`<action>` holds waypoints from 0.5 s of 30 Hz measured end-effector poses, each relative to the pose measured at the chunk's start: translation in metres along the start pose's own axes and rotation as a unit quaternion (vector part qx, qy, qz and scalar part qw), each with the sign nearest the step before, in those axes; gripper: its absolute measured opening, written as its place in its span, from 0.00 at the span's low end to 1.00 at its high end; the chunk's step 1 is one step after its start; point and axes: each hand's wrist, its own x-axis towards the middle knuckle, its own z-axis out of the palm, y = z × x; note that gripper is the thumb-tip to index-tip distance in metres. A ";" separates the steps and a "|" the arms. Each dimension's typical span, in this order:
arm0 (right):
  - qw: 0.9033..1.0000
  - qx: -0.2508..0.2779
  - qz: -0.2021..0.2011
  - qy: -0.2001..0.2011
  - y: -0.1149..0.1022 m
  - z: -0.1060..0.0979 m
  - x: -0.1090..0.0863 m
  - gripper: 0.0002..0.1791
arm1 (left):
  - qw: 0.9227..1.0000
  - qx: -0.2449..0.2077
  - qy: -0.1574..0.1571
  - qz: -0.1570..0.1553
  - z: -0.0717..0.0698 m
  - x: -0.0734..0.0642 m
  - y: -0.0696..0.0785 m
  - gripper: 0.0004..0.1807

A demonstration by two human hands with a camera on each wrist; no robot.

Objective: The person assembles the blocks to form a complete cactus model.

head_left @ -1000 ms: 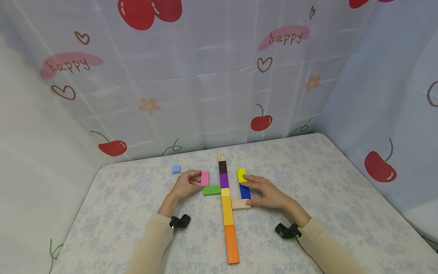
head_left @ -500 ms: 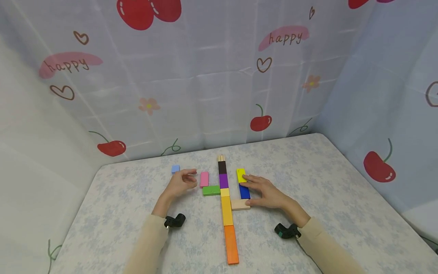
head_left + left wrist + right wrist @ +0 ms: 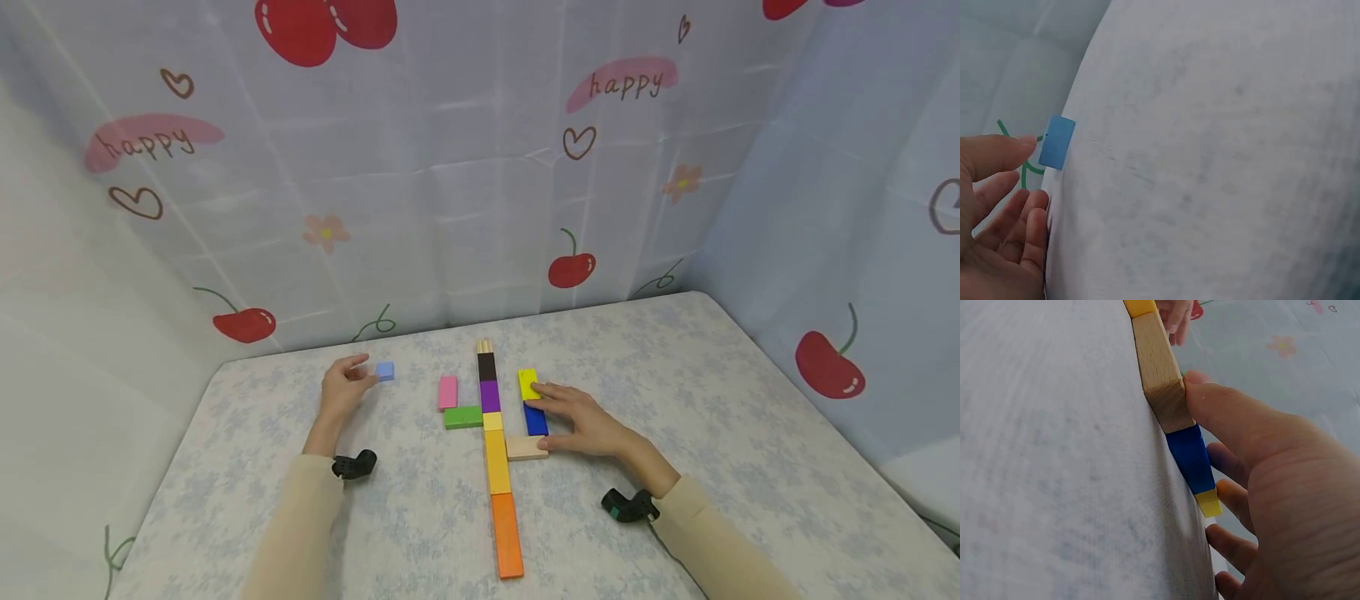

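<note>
In the head view my left hand (image 3: 345, 387) is just left of a small light blue block (image 3: 385, 372), its fingers loosely bent. The left wrist view has the thumb tip close to the light blue block (image 3: 1057, 142); whether they touch I cannot tell. My right hand (image 3: 581, 421) rests over a yellow block (image 3: 528, 382) and a dark blue block (image 3: 536, 419), fingers extended. Its thumb touches a plain wooden block (image 3: 527, 448), also seen in the right wrist view as the wooden block (image 3: 1159, 362).
A central column runs from an orange block (image 3: 507, 535) up through an amber block (image 3: 497, 462), a purple block (image 3: 490, 397) and a black block (image 3: 487, 367). A green block (image 3: 463, 417) branches left, with a pink block (image 3: 447, 392) standing above it.
My left hand has left the pink block and moved left, passing in front of the light blue block to its left side. The right hand keeps its place.
</note>
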 end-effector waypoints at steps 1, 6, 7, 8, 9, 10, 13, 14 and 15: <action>1.000 0.000 0.000 0.000 0.000 0.000 0.000 0.36 | 1.000 0.005 -0.009 -0.004 0.000 0.001 -0.002 0.28; 1.000 0.000 0.001 0.000 0.001 0.001 0.000 0.36 | 0.999 0.024 -0.035 -0.003 0.003 0.003 -0.005 0.28; 1.000 0.000 0.001 0.001 0.002 0.001 0.000 0.36 | 0.999 0.025 -0.035 -0.001 0.004 0.003 -0.004 0.28; 1.000 -0.001 0.001 0.002 0.002 0.001 0.000 0.36 | 0.999 0.027 -0.036 0.001 0.005 0.003 -0.003 0.28; 1.000 -0.001 0.001 0.003 0.002 0.001 0.000 0.36 | 0.999 0.028 -0.035 0.001 0.005 0.004 -0.003 0.28; 1.000 -0.001 0.000 0.003 0.002 0.001 0.000 0.36 | 0.999 0.030 -0.031 -0.001 0.006 0.004 -0.003 0.27; 1.000 -0.001 -0.001 0.001 0.002 0.001 0.000 0.36 | 0.999 0.041 -0.023 0.000 0.007 0.006 -0.004 0.25; 1.000 0.000 -0.001 0.000 0.002 0.001 0.000 0.36 | 0.999 0.046 -0.020 0.002 0.008 0.007 -0.005 0.25; 1.000 0.000 0.000 0.000 0.002 0.001 0.000 0.36 | 0.999 0.048 -0.018 0.003 0.008 0.008 -0.005 0.24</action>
